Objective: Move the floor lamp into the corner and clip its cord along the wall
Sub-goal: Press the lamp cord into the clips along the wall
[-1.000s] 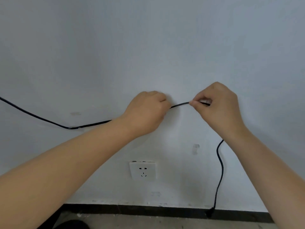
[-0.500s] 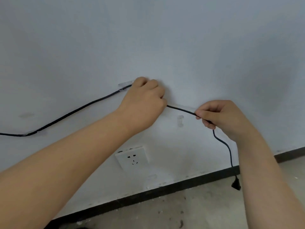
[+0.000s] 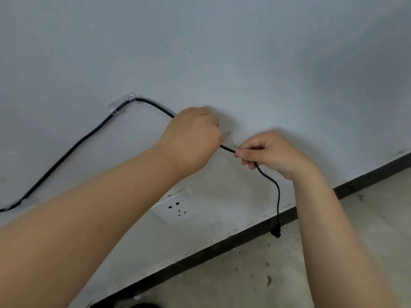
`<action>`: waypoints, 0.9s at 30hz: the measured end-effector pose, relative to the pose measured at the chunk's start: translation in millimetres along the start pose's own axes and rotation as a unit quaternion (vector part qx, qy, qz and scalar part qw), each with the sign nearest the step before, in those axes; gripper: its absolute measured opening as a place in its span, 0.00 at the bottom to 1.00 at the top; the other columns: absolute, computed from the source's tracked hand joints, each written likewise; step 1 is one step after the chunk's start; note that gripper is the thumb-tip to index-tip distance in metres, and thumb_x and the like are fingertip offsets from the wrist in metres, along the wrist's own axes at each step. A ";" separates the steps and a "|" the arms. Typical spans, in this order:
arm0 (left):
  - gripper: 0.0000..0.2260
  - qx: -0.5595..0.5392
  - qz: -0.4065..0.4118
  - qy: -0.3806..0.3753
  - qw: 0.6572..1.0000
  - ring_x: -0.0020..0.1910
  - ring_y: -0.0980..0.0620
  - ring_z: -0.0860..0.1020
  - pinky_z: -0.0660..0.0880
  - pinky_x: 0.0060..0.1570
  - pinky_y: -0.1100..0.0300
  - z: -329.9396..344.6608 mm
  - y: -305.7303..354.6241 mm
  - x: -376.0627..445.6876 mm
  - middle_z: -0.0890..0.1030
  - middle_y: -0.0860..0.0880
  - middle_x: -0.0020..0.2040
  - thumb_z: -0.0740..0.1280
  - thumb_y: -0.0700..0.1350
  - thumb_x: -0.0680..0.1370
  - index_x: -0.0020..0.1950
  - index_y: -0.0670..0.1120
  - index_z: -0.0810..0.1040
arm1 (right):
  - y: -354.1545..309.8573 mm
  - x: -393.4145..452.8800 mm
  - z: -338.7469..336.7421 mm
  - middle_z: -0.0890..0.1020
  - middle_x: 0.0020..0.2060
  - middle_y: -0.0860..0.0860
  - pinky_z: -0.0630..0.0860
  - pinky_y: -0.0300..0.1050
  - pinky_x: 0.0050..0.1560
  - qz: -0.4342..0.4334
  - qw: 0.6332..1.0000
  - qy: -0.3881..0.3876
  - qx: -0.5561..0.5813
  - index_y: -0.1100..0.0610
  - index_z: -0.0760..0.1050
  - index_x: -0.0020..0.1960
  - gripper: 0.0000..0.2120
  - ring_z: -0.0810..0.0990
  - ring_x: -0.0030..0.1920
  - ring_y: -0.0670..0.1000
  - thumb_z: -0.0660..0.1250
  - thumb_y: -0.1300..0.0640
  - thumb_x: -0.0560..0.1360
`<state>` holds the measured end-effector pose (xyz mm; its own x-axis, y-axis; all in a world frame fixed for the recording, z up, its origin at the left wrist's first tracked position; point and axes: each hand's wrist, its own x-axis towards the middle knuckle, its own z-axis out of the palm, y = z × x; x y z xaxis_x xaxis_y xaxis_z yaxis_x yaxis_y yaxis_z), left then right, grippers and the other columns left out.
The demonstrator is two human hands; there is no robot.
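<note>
Cord now sits in the clear clip on the wall's left, and both hands have dropped toward the next clip; left hand fingers and right hand fingers pinch the cord there.

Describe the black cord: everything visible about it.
The black cord is thin, round and flexible, with a matte, perhaps braided, sheath. It enters at the left edge low on the wall, climbs rightward along it and passes through a clear clip. From there it bends down into the closed left hand, reappears as a short taut stretch, and is pinched by the right hand. Below that it hangs slack, ending in a dark plug that dangles, unplugged, in front of the black baseboard.
</note>
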<state>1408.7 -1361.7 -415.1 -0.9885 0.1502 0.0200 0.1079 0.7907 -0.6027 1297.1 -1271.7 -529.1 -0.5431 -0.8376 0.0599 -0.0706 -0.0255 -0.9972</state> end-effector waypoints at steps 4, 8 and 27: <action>0.10 0.008 -0.030 -0.036 0.999 0.25 0.44 0.78 0.66 0.26 0.66 0.3 0.3 3.5 0.77 0.41 0.21 0.78 0.28 0.53 0.22 0.37 0.78 | 3.5 1.3 0.0 0.80 0.21 0.44 0.72 0.34 0.32 -0.008 0.997 0.058 -0.043 0.63 0.80 0.39 0.06 0.75 0.23 0.39 0.69 0.60 0.71; 0.10 -0.001 -0.017 -0.027 0.999 0.28 0.44 0.80 0.59 0.24 0.71 2.8 0.5 8.2 0.78 0.42 0.24 0.80 0.31 0.55 0.25 0.37 0.78 | 3.8 -3.2 -3.9 0.79 0.30 0.55 0.70 0.45 0.40 -0.015 0.991 0.116 -0.063 0.53 0.77 0.30 0.10 0.77 0.35 0.53 0.69 0.57 0.70; 0.11 0.179 0.134 0.227 0.948 0.27 0.50 0.80 0.72 0.42 0.57 30.5 -20.5 3.2 0.81 0.49 0.27 0.66 0.33 0.72 0.33 0.44 0.81 | 38.8 -4.0 -6.6 0.76 0.24 0.49 0.76 0.44 0.37 -0.034 0.982 0.161 -0.092 0.49 0.73 0.27 0.16 0.76 0.21 0.37 0.67 0.61 0.72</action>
<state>1400.1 -1395.6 -427.1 -0.7741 0.6214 0.1210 0.2249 0.4486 -0.8650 1291.0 -1265.8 -567.7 -0.7656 -0.6210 0.1678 -0.2511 0.0483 -0.9668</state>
